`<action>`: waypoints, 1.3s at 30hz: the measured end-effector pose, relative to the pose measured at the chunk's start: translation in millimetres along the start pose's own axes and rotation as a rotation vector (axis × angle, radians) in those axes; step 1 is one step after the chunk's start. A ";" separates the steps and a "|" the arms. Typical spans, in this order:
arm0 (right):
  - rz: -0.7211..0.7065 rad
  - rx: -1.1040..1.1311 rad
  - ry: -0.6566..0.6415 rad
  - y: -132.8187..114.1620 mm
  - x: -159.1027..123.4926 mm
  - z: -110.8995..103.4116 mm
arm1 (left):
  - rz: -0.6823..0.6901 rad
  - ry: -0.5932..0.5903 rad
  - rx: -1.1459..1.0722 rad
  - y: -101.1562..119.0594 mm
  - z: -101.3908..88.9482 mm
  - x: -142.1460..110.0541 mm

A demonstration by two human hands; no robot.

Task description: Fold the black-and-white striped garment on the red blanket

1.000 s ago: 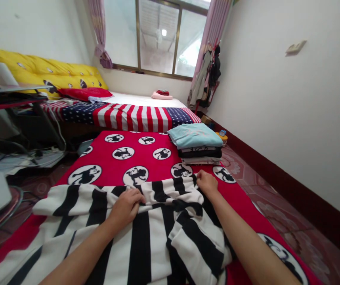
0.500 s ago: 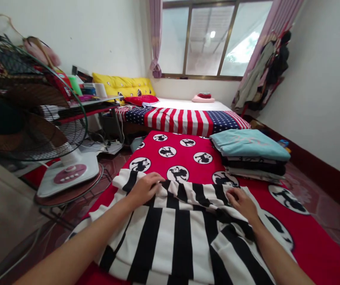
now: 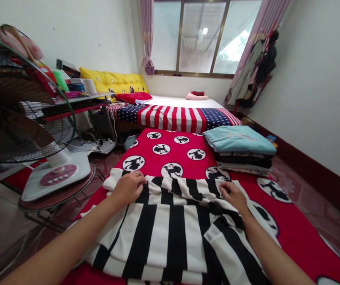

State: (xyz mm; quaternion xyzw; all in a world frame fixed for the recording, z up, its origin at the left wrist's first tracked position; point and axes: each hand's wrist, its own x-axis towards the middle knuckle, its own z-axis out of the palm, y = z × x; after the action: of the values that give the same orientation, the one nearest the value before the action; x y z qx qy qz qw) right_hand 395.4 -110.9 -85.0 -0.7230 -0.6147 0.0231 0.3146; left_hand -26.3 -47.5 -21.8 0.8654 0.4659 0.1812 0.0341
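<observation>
A black-and-white striped shirt [image 3: 161,233] lies spread on a red blanket [image 3: 300,233] in front of me, one sleeve folded in over its right side. My left hand [image 3: 130,186] is closed on the shirt's far edge near the left corner, fingers curled into the cloth. At the right part of that same edge, my right hand [image 3: 233,194] pinches the fabric between thumb and fingers. The cloth between the hands is bunched in loose wrinkles. Behind my right hand stands a stack of folded clothes [image 3: 241,142] with a light blue piece on top.
On the left, an electric fan [image 3: 58,174] rests on a round stool [image 3: 83,186], beside a cluttered desk [image 3: 77,109]. A bed with a star-and-stripe cover [image 3: 172,118] is under the window. Hanging clothes [image 3: 250,75] are at the right wall.
My left hand has slid left along the shirt's far edge. My right hand keeps its place on the cloth. The whole view has shifted slightly to the right.
</observation>
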 end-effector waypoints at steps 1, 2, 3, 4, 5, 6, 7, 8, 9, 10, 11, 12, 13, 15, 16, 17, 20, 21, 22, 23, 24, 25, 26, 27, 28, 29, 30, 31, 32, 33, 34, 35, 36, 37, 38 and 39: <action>0.008 -0.014 -0.026 -0.4 0.7 -0.4 | 0.065 -0.002 -0.058 6.6 3.5 -0.7; 0.017 -0.029 -0.056 -0.6 1.5 -0.8 | 0.122 -0.005 -0.111 11.1 8.3 -3.4; 0.026 -0.046 -0.085 -0.6 2.4 -1.4 | 0.160 -0.006 -0.151 13.6 13.8 -7.4; 0.034 -0.063 -0.111 -0.4 3.5 -2.1 | 0.173 -0.003 -0.168 14.5 19.4 -12.4; 0.042 -0.078 -0.132 0.0 5.0 -3.2 | 0.170 0.007 -0.169 14.1 24.4 -17.5; 0.049 -0.091 -0.149 0.4 7.1 -4.5 | 0.162 0.018 -0.164 13.3 28.3 -22.2; 0.053 -0.102 -0.166 0.4 9.9 -6.2 | 0.157 0.025 -0.159 12.5 30.9 -25.9; 0.056 -0.116 -0.188 -0.3 13.8 -8.3 | 0.152 0.032 -0.155 12.3 31.8 -28.1; 0.062 -0.135 -0.213 -2.0 18.7 -10.5 | 0.143 0.039 -0.151 13.0 31.3 -28.3; 0.069 -0.158 -0.235 -5.0 24.6 -12.7 | 0.127 0.049 -0.146 14.8 29.5 -26.5; 0.078 -0.184 -0.253 -9.8 31.5 -14.5 | 0.102 0.066 -0.141 17.3 26.9 -22.5; 0.083 -0.208 -0.263 -16.3 38.8 -15.7 | 0.069 0.092 -0.138 20.2 23.8 -16.5; 0.081 -0.227 -0.267 -24.4 46.1 -15.9 | 0.036 0.123 -0.138 22.9 20.8 -8.6; 0.036 -0.233 -0.261 -43.7 58.6 -12.5 | -0.017 0.164 -0.136 25.5 16.6 11.0; -0.006 -0.217 -0.260 -53.5 62.7 -8.8 | -0.034 0.165 -0.130 24.5 16.1 21.4; -0.054 -0.191 -0.265 -62.3 65.2 -4.1 | -0.047 0.152 -0.119 21.8 16.8 31.2; -0.160 -0.094 -0.308 -76.8 62.5 12.4 | -0.084 0.073 -0.065 6.0 24.7 50.2; -0.172 -0.063 -0.316 -76.7 59.4 17.2 | -0.094 0.053 -0.047 0.0 28.3 51.6; -0.173 -0.035 -0.311 -74.6 56.0 21.2 | -0.102 0.039 -0.027 -5.4 31.9 50.7; -0.162 -0.009 -0.290 -71.0 52.6 24.3 | -0.110 0.033 -0.007 -9.7 35.2 47.8; -0.142 0.012 -0.254 -66.4 49.6 26.6 | -0.118 0.039 0.013 -12.8 38.1 43.5; -0.117 0.030 -0.210 -61.5 47.0 28.3 | -0.130 0.054 0.031 -14.6 40.4 38.5; -0.089 0.043 -0.164 -56.9 45.0 29.5 | -0.145 0.075 0.047 -15.4 42.1 33.7; -0.059 0.050 -0.120 -52.9 43.6 30.6 | -0.159 0.099 0.065 -15.3 43.5 29.3; -0.032 0.051 -0.081 -49.8 42.7 31.6 | -0.169 0.126 0.089 -14.8 44.6 25.9; -0.009 0.048 -0.049 -47.7 42.2 32.6 | -0.170 0.151 0.118 -14.2 45.5 23.5; 0.009 0.042 -0.023 -46.5 42.1 33.7 | -0.162 0.172 0.150 -13.9 46.3 22.2; 0.022 0.034 -0.004 -46.3 42.1 34.8 | -0.145 0.188 0.182 -13.8 46.9 21.7; 0.031 0.026 0.009 -47.0 42.3 35.8 | -0.123 0.195 0.212 -14.0 47.3 22.1; 0.037 0.017 0.015 -48.3 42.6 36.6 | -0.100 0.191 0.237 -14.4 47.2 23.1; 0.039 0.010 0.013 -50.3 43.2 36.9 | -0.080 0.177 0.257 -14.6 46.5 24.8; 0.039 0.005 0.006 -52.6 44.1 36.6 | -0.065 0.162 0.272 -14.2 45.0 27.0; 0.035 0.003 -0.006 -55.2 45.2 35.4 | -0.052 0.152 0.281 -12.9 42.7 29.7; 0.023 0.005 -0.019 -57.6 46.5 33.2 | -0.036 0.146 0.279 -10.2 39.9 32.5; 0.004 0.011 -0.030 -59.5 47.7 29.8 | -0.014 0.144 0.260 -6.1 36.8 35.0; -0.020 0.020 -0.037 -60.3 48.4 25.3 | 0.015 0.144 0.214 -0.6 34.0 36.9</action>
State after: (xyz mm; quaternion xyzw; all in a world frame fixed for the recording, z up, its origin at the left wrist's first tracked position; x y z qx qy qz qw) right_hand 343.8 -53.5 -59.1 -0.7132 -0.6273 0.0393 0.3104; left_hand 3.5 -13.2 -43.2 0.8524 0.4772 0.1924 -0.0935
